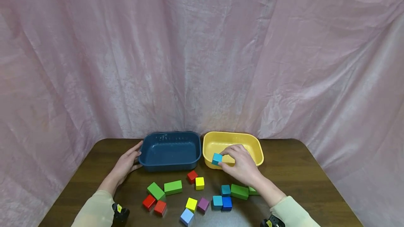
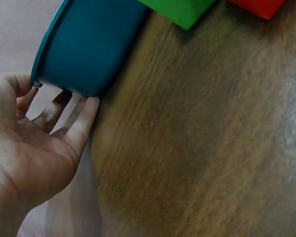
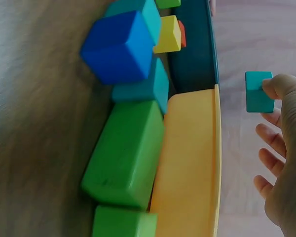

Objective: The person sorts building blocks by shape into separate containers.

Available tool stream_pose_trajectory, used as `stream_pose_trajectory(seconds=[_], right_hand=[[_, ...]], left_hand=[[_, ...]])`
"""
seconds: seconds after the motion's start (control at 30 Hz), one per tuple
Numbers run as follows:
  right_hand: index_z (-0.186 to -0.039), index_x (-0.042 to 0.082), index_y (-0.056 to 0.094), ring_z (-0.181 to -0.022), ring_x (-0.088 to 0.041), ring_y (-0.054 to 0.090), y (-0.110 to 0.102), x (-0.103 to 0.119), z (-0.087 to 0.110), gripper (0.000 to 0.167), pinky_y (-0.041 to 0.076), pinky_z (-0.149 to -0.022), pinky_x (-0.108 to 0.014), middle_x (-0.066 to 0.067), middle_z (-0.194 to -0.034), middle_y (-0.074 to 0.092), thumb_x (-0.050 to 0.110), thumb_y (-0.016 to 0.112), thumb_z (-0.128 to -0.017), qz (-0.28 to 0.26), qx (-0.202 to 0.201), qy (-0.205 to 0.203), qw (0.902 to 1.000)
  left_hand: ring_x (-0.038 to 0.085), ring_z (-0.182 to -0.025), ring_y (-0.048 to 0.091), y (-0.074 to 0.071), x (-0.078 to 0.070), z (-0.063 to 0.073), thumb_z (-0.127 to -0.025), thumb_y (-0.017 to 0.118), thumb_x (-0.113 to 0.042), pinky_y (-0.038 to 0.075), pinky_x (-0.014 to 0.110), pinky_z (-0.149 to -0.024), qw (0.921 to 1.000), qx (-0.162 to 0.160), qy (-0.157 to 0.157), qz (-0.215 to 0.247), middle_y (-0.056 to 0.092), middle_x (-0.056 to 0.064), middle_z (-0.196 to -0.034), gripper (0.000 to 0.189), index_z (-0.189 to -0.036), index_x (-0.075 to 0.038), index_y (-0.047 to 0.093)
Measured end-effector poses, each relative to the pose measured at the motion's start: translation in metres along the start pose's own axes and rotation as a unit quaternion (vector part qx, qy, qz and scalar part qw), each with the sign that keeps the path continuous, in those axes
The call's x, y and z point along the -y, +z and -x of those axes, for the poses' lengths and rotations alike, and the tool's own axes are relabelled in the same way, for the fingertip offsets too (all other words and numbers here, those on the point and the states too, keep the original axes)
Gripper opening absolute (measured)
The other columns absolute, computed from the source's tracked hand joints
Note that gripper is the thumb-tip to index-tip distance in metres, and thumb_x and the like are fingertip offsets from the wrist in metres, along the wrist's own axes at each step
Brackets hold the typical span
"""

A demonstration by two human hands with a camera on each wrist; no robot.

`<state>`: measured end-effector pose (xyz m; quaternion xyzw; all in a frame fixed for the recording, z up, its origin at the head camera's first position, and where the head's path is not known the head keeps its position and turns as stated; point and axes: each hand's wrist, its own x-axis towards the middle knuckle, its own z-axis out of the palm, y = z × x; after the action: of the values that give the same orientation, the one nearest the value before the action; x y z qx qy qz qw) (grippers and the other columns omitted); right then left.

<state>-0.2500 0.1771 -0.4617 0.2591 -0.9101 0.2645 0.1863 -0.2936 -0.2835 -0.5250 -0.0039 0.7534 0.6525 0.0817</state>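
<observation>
My right hand (image 1: 242,164) pinches a light blue cube (image 1: 216,158) between thumb and fingertips, held above the front left part of the yellow bin (image 1: 259,150). In the right wrist view the same cube (image 3: 259,92) is up over the bin's rim, and the other fingers do not touch it. At the left end of the dark blue bin (image 1: 170,167), my left hand (image 1: 124,165) touches its side. The left wrist view shows the left hand's (image 2: 39,143) fingertips against the bin's outer wall (image 2: 84,59), with a digit at the rim.
In front of the bins lie green blocks (image 1: 173,187), red cubes (image 1: 149,202), yellow cubes (image 1: 191,204), a purple cube (image 1: 203,205), a pale blue cube (image 1: 187,217), and teal and blue cubes (image 1: 227,203). A pink curtain (image 1: 202,62) hangs behind the wooden table (image 1: 300,185).
</observation>
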Motion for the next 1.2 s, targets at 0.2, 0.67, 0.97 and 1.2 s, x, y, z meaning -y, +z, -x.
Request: stream_pose_trajectory(seconds=[0.2, 0.67, 0.97, 1.2], right_hand=[[-0.106, 0.023, 0.076, -0.110, -0.021, 0.054, 0.013, 0.009, -0.022, 0.027, 0.047, -0.094, -0.045, 0.006, -0.110, 0.067, 0.040, 0.081, -0.086, -0.008, 0.013, 0.013, 0.9998], [-0.115, 0.022, 0.078, -0.118, -0.028, 0.050, 0.042, 0.025, -0.063, 0.033, 0.042, -0.101, -0.047, -0.002, -0.122, 0.067, 0.044, 0.077, -0.091, 0.019, 0.052, 0.024, 0.9982], [-0.126, 0.024, 0.074, -0.127, -0.029, 0.045, 0.056, 0.033, -0.081, 0.041, 0.037, -0.106, -0.051, -0.004, -0.132, 0.061, 0.048, 0.075, -0.092, 0.030, 0.087, 0.043, 0.9949], [-0.138, 0.024, 0.066, -0.131, -0.030, 0.043, 0.056, 0.028, -0.080, 0.052, 0.035, -0.110, -0.052, -0.004, -0.139, 0.058, 0.047, 0.075, -0.092, 0.030, 0.098, 0.069, 0.9923]], left_hand=[[0.041, -0.140, 0.041, 0.002, 0.002, 0.000, -0.111, 0.039, -0.024, 0.049, 0.047, -0.104, 1.0000, -0.003, 0.000, 0.006, 0.018, 0.019, -0.167, 0.057, -0.165, -0.025, 0.022], [0.041, -0.141, 0.042, 0.000, -0.001, -0.003, -0.112, 0.039, -0.027, 0.043, 0.052, -0.108, 0.9999, 0.008, 0.009, 0.006, 0.018, 0.017, -0.168, 0.057, -0.165, -0.028, 0.021], [0.043, -0.142, 0.038, 0.001, -0.002, -0.001, -0.111, 0.038, -0.026, 0.040, 0.054, -0.110, 1.0000, 0.002, -0.005, 0.005, 0.015, 0.019, -0.168, 0.057, -0.165, -0.028, 0.021], [0.044, -0.142, 0.039, 0.002, -0.004, 0.002, -0.111, 0.038, -0.024, 0.042, 0.054, -0.109, 1.0000, 0.001, -0.005, 0.007, 0.017, 0.020, -0.167, 0.057, -0.165, -0.026, 0.021]])
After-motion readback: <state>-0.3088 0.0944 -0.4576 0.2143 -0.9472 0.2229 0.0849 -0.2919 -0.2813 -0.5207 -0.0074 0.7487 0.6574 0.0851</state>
